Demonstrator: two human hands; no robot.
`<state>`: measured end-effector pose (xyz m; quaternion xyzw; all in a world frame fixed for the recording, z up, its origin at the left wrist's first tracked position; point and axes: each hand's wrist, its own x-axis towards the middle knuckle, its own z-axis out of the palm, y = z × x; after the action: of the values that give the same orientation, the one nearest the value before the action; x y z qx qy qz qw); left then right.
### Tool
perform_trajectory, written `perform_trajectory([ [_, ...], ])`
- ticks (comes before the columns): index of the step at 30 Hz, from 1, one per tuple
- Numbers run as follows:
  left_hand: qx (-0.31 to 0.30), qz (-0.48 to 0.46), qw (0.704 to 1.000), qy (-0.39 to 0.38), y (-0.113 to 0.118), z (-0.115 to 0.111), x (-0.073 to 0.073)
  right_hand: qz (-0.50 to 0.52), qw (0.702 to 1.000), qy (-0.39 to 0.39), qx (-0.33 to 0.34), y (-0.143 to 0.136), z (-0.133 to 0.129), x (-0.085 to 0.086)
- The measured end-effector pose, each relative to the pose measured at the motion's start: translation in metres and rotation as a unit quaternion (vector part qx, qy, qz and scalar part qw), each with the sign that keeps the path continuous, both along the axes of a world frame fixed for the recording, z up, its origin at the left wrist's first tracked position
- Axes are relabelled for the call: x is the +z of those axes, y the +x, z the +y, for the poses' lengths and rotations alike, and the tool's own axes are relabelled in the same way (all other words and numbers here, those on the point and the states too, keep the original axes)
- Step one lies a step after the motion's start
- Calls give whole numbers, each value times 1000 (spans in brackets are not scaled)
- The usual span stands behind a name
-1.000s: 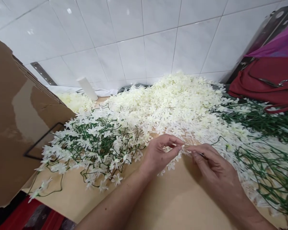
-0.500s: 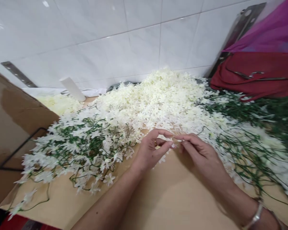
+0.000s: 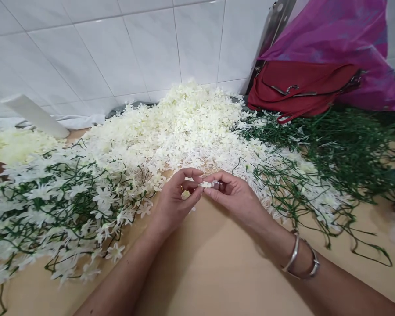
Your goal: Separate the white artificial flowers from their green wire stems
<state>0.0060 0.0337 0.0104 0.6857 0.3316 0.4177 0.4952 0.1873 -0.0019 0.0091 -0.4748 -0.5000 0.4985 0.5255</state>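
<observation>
Between the fingertips of both hands is a small white artificial flower (image 3: 205, 184), partly covered by the fingers. My left hand (image 3: 179, 199) pinches it from the left, thumb and forefinger closed. From the right, my right hand (image 3: 235, 195) closes on the same flower with thumb and forefinger. Just beyond the hands rises a large heap of loose white flower heads (image 3: 184, 123). To the left lies a pile of white flowers on green stems (image 3: 75, 202). Bare green stems (image 3: 286, 184) are spread to the right of my right hand.
A dark red handbag (image 3: 303, 87) and a purple plastic bag (image 3: 342, 35) stand at the back right, by a thick mass of green stems (image 3: 349, 149). A white roll (image 3: 36, 116) leans at the back left. The tiled wall (image 3: 151, 48) closes off the far side of the table (image 3: 197, 272).
The view has swung to the right, bringing more of the bags and green stems in. The fingertips of both hands have come closer together around the flower, which now shows more clearly.
</observation>
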Motion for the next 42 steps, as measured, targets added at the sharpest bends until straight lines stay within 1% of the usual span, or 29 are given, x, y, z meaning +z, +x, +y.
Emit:
perform_trajectory([
  [5,18,6,1000,12,2,1,-3,4,999,25,-22,1,0,1],
  [10,17,16,999,25,1,0,-1,-27,999,29,-37,2,3,-6],
  [13,20,26,999,28,3,-3,2,-75,993,76,-56,3,3,-8],
  [16,23,11,1000,-6,7,-5,4,-133,978,127,-96,3,2,-6],
  [18,37,1,999,-24,8,-5,5,-158,971,143,-112,3,0,-3],
  [21,85,-9,995,-45,8,-5,7,-151,972,148,-105,3,-1,0],
  [24,130,-44,987,-78,7,-2,10,-124,976,143,-106,4,-1,1],
  [27,146,-75,981,-104,6,0,11,-120,978,129,-110,4,-1,0],
  [30,148,-91,978,-112,5,2,11,-130,981,110,-95,3,-3,-1],
  [32,150,-95,979,-104,4,3,10,-135,982,101,-84,3,-4,0],
  [34,154,-95,980,-84,4,3,9,-133,982,98,-91,4,-4,1],
  [39,170,-91,981,-1,3,3,8,-73,973,121,-183,16,5,4],
  [42,174,-78,981,24,2,2,9,-40,969,140,-199,22,9,7],
])
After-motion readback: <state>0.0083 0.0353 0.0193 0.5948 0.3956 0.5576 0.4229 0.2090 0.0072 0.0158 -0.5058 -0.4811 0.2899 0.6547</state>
